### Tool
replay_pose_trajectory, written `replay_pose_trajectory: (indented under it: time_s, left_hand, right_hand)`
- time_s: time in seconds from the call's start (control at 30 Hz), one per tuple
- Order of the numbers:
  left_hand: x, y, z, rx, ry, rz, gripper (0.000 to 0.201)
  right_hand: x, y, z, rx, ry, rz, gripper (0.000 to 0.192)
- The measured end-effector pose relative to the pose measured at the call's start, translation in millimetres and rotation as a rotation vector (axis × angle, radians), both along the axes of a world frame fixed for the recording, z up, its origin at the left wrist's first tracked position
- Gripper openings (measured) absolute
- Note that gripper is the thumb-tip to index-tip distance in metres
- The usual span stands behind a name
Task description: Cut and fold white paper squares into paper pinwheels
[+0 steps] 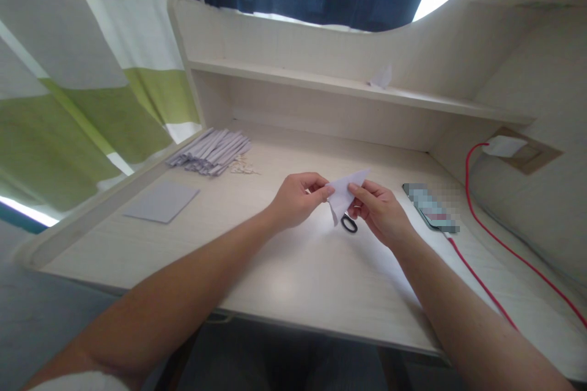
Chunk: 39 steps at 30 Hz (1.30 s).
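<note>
Above the middle of the desk, a piece of white paper is stretched between my two hands. It looks folded, with a pointed corner at the upper right and another hanging down. My left hand pinches its left edge between thumb and fingers. On the other side, my right hand grips it with the thumb on top and the fingers behind. Just below the paper, a black scissors handle loop shows on the desk; the rest of the scissors is hidden behind the paper and my right hand.
Folded paper strips lie piled at the back left, beside small pale scraps. A stack of paper sheets lies nearer. At right are a phone, a red cable and a white charger. A shelf spans the back.
</note>
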State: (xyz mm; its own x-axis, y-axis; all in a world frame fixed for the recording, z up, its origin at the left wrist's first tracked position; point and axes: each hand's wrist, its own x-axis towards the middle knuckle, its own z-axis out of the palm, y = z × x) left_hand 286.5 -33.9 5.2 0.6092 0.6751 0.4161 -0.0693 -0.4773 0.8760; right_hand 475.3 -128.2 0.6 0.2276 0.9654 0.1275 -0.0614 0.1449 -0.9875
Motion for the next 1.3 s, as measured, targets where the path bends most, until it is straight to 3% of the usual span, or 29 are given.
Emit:
replay_pose_trajectory:
  time_s: [0.53,0.87,1.3]
  left_hand:
    - [-0.6,-1.2,4.7,0.015,0.001,0.085,0.026]
    - [1.3,-0.2,-1.8,0.032,0.028,0.088,0.026]
    - [1.2,-0.5,8.7,-0.072,0.022,0.049,0.026]
  right_hand:
    - [1.4,0.1,-0.2,-0.028,0.043,0.048,0.027]
    - [4.6,-0.3,0.1,0.069,0.014,-0.102,0.032]
    - [7.4,-0.7,0.9,0.097,-0.029,-0.150,0.037]
